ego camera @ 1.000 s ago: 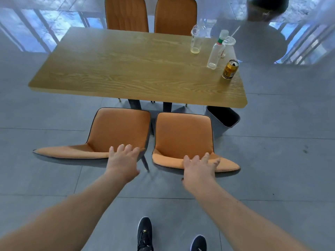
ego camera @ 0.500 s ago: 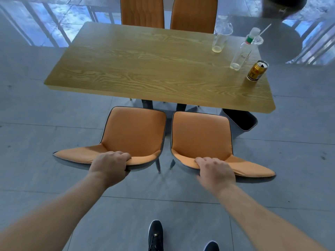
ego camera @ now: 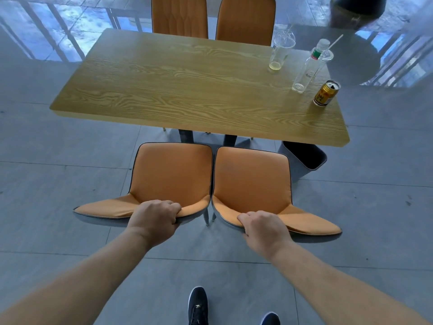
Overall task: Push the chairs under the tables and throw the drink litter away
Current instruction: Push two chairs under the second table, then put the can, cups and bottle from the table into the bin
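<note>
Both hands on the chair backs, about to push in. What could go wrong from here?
1. The dark bin stands at the table's near right corner, right beside the right chair; a drifting push may knock it.
2. The left hand and right hand steer separate chairs; the left chair nearly touches the right one, so they may rub.
3. A jolt to the table might tip the tall empty bottle.

Two chairs are set side by side before the near edge of the table (ego camera: pixel 187 90), the left chair (ego camera: pixel 171 174) just beside the right chair (ego camera: pixel 251 181). At the table's right end a cup (ego camera: pixel 278 53), a bottle (ego camera: pixel 308 69) and a can (ego camera: pixel 326 93) are stood. A bin (ego camera: pixel 307 160) is placed below that corner. Two further chairs are set behind the table.
</note>
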Available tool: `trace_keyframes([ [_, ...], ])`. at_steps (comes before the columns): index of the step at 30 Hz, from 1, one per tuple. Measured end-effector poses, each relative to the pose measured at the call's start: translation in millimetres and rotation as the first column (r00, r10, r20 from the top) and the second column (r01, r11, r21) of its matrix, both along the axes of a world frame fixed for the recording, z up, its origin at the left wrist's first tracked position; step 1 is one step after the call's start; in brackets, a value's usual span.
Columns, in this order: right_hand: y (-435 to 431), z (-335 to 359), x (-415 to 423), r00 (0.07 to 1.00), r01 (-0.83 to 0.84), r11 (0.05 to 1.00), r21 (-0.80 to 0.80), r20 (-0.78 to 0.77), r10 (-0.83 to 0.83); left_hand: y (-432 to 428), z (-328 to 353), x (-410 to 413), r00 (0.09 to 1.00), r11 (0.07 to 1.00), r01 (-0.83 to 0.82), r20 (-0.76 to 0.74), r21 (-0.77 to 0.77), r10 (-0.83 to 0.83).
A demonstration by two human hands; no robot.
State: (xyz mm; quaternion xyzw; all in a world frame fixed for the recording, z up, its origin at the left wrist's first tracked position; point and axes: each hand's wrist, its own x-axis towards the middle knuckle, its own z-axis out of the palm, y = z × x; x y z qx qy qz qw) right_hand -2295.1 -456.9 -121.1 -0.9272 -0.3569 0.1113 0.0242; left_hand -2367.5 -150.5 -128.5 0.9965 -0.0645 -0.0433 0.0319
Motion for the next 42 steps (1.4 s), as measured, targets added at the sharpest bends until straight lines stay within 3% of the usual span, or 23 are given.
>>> trace_keyframes([
  [4,-5.1,-2.2,-1.9,1.000,-0.017,0.999,0.030,0.007,0.017,2.9,-8.1,-5.4,0.999,1.000,0.028,0.032,-0.012,-0.027],
  [7,-3.5,-1.2,0.3,1.000,0.021,1.000,-0.001,-0.017,-0.021,2.9,-1.1,-1.2,0.999,1.000,-0.022,-0.042,-0.005,0.021],
  [10,2.4,7.1,1.6,0.985,0.115,0.993,-0.027,-0.130,-0.117,-10.0,14.7,11.1,0.933,0.965,-0.259,-0.271,-0.050,0.236],
  [12,6.8,26.9,6.0,0.891,0.314,0.948,0.050,-0.360,-0.276,-24.7,33.9,30.5,0.796,0.847,-0.486,-0.511,-0.216,0.325],
  [13,5.9,39.0,9.3,0.836,0.421,0.901,0.106,-0.430,-0.341,-34.2,44.1,42.2,0.760,0.785,-0.549,-0.562,-0.288,0.326],
  [14,2.0,52.0,14.0,0.810,0.497,0.852,0.162,-0.439,-0.389,-45.5,55.4,54.6,0.771,0.761,-0.555,-0.550,-0.335,0.321],
  [18,-47.1,114.9,42.5,0.820,0.571,0.760,0.311,-0.270,-0.505,-110.8,118.5,105.2,0.901,0.835,-0.406,-0.319,-0.372,0.295],
  [23,-156.3,202.3,81.3,0.825,0.540,0.740,0.400,-0.079,-0.559,-227.7,216.7,175.5,0.991,0.896,-0.135,-0.071,-0.422,0.116],
  [27,-256.5,274.0,119.4,0.832,0.423,0.739,0.524,0.099,-0.546,-332.3,297.5,227.7,0.978,0.887,0.079,0.207,-0.454,0.019],
  [30,-331.2,318.3,148.2,0.840,0.326,0.740,0.588,0.179,-0.512,-407.1,337.1,257.6,0.937,0.885,0.143,0.349,-0.442,0.023],
  [36,-453.5,353.3,200.0,0.878,0.296,0.763,0.574,0.150,-0.454,-511.7,336.8,289.4,0.953,0.891,0.060,0.291,-0.450,0.083],
  [42,-490.6,349.3,280.9,0.944,0.199,0.832,0.518,0.127,-0.305,-540.6,314.1,320.3,0.946,0.877,-0.107,0.225,-0.468,0.235],
])
